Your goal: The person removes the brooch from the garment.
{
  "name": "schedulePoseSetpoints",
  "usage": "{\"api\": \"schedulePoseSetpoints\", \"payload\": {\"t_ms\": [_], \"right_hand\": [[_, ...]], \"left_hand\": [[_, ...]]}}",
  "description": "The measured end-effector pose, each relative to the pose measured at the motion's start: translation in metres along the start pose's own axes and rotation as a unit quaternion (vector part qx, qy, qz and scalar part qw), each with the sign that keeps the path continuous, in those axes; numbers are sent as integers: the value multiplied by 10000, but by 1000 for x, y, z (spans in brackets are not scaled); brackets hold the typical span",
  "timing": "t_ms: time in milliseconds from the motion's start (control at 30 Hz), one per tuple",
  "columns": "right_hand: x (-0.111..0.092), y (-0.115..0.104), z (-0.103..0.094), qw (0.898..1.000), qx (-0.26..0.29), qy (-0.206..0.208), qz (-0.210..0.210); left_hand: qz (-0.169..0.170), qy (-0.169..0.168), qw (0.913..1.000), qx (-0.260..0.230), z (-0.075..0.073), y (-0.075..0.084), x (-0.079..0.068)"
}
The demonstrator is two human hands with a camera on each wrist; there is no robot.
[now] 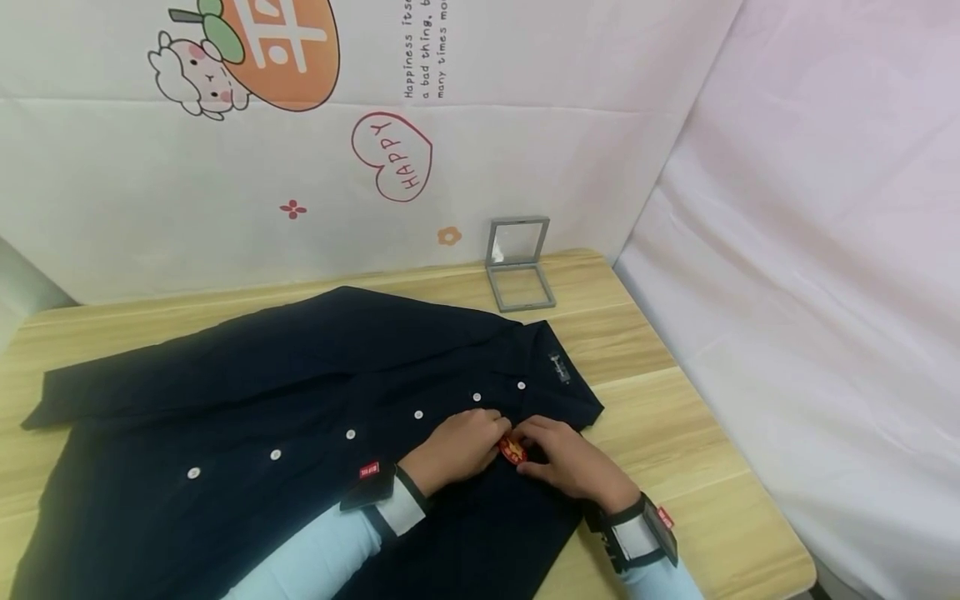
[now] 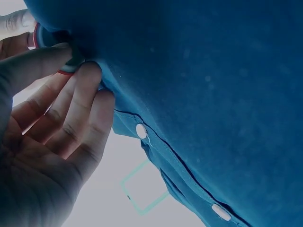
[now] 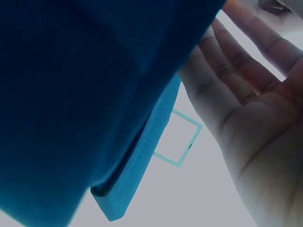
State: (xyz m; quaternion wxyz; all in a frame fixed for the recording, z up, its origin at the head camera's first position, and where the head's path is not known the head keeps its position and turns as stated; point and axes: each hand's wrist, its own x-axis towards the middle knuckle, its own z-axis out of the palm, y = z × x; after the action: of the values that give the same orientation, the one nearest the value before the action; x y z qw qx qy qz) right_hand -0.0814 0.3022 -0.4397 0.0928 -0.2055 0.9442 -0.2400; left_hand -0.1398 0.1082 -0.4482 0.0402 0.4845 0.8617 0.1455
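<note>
A dark navy button-up shirt (image 1: 300,400) lies spread on the table, its collar (image 1: 566,375) toward the right. Over its chest, both hands meet at a small round red badge (image 1: 513,450) with a yellow design. My left hand (image 1: 461,446) pinches the badge at its left edge; in the left wrist view, the thumb (image 2: 47,59) lies across the badge's dark back, right beside the shirt cloth. From the other side, my right hand (image 1: 573,462) holds the badge between thumb and fingers. The right wrist view shows the right palm (image 3: 270,123) beside the cloth, with the badge hidden.
Behind the collar, a grey square frame case (image 1: 521,287) stands with its lid raised. White buttons (image 1: 350,434) run along the shirt front. The wooden table (image 1: 720,483) ends against printed white cloth (image 1: 525,167) at the back and plain white cloth (image 1: 825,250) at right.
</note>
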Motion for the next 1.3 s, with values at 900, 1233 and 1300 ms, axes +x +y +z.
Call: {"api": "schedulePoseSetpoints", "payload": {"t_ms": [900, 1233, 1300], "right_hand": [[2, -22, 2, 9970, -314, 558, 431], [6, -26, 13, 9906, -843, 913, 575], [6, -25, 15, 9894, -885, 1011, 547]], "left_hand": [[163, 542, 9975, 419, -11, -2, -9], [232, 668, 9963, 487, -12, 0, -11], [262, 717, 9958, 507, -12, 0, -11]]}}
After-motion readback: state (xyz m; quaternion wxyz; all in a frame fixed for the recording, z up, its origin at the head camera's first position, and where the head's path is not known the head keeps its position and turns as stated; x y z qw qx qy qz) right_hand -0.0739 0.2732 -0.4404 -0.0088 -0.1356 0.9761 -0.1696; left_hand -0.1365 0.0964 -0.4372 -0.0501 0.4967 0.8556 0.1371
